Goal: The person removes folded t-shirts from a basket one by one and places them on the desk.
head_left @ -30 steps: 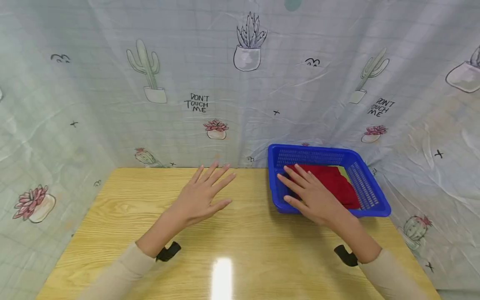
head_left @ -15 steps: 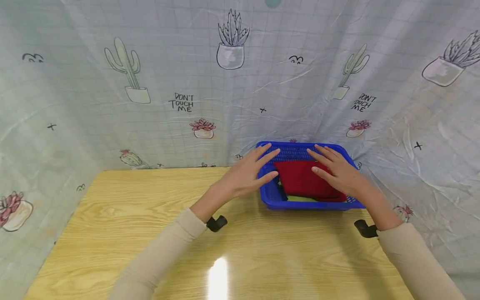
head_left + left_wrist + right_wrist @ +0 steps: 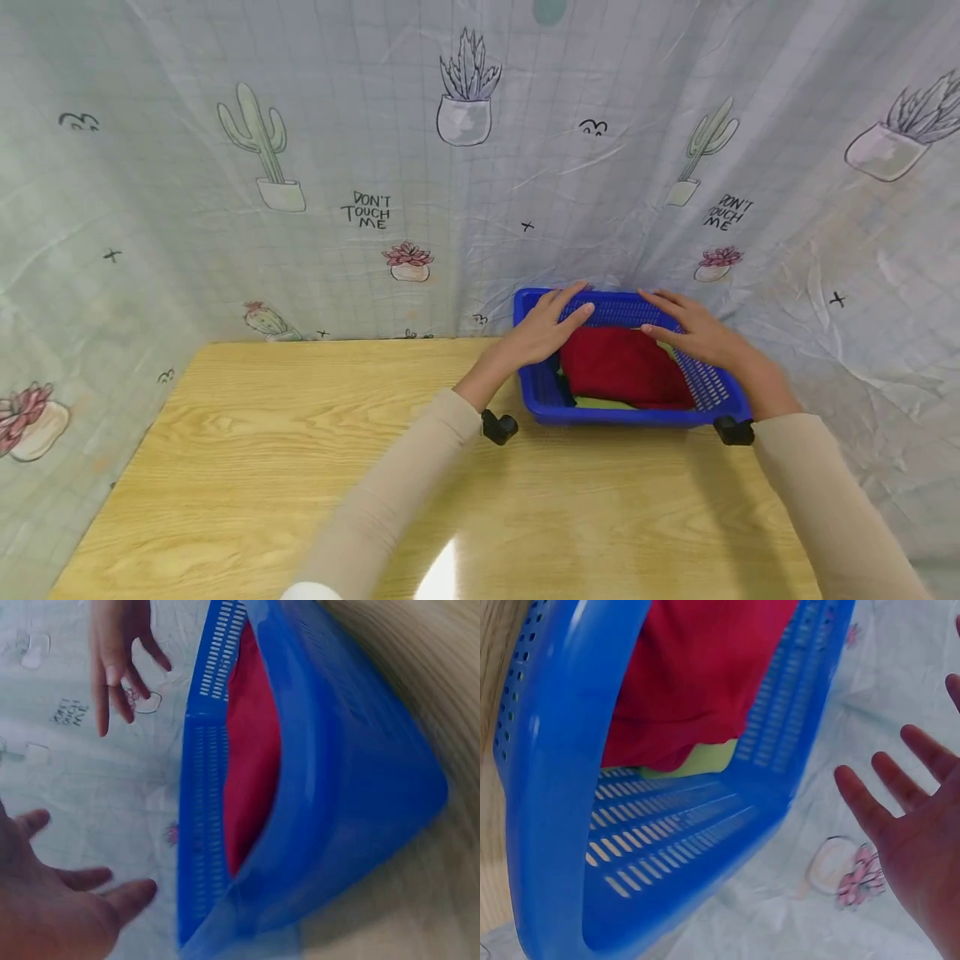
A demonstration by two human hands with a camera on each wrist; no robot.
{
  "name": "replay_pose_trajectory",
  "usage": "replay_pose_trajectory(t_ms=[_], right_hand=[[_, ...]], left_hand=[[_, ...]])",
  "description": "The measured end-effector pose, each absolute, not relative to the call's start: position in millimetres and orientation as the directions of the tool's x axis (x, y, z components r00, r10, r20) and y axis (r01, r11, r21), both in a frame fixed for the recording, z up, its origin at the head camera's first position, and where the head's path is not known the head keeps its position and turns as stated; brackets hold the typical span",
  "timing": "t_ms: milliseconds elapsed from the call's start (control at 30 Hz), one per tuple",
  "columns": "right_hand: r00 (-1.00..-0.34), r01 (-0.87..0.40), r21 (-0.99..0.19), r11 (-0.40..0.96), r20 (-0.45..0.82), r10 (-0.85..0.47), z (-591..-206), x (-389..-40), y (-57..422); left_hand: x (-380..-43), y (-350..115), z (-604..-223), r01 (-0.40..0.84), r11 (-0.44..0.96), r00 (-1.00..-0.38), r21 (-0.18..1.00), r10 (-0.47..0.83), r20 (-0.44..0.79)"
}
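A blue plastic basket [image 3: 622,414] with slotted sides stands at the back right of the table. Red cloth [image 3: 622,367] lies folded inside it, over a yellow-green cloth [image 3: 697,759] that shows at its edge. Something dark is tucked at the basket's left side, too little seen to name. My left hand [image 3: 536,333] hovers over the basket's left rim, fingers spread and holding nothing. Over the right side is my right hand [image 3: 697,333], its fingers extended. In both wrist views the hands appear apart from the basket and the cloth.
The wooden table [image 3: 300,433] stretches out to the left and front of the basket. Behind and on both sides hangs a pale curtain [image 3: 375,125] printed with potted plants, close to the basket's back. A black wrist mount [image 3: 498,427] sits under the left wrist.
Both hands have moved to the right and forward, from above the table and basket to either side of the basket. The head view has shifted slightly. The cloth stays in the basket.
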State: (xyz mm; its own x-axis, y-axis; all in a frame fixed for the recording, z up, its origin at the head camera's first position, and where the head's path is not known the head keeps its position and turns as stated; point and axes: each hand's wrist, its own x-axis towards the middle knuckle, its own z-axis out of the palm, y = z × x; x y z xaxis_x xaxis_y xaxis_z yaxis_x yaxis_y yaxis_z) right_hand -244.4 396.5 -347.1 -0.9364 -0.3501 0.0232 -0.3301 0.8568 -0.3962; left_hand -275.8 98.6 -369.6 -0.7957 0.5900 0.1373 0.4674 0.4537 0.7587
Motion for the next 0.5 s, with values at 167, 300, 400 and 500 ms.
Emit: replay_pose_trajectory(t_ms=[167,300,400,500], right_hand=[[-0.946,-0.27,-0.431,0.861,-0.047,-0.32,-366.3,-256.1,409.7],[-0.936,-0.213,-0.529,0.822,-0.129,-0.326,-378.4,-261.8,422.0],[-0.928,-0.11,-0.591,0.799,-0.226,-0.295,-382.5,-263.0,426.1],[-0.897,0.0,-0.64,0.768,-0.34,-0.284,-385.4,-266.1,427.0]], left_hand=[[-281.2,117.3,-381.7,0.295,0.479,-0.858,0.827,0.513,0.008],[-284.7,133.4,-392.6,0.156,0.478,-0.897,0.864,0.434,-0.078],[-286.5,139.5,-402.7,0.082,0.447,-0.91,0.891,0.399,-0.116],[-287.6,141.0,-411.7,0.019,0.413,-0.924,0.911,0.356,-0.142]])
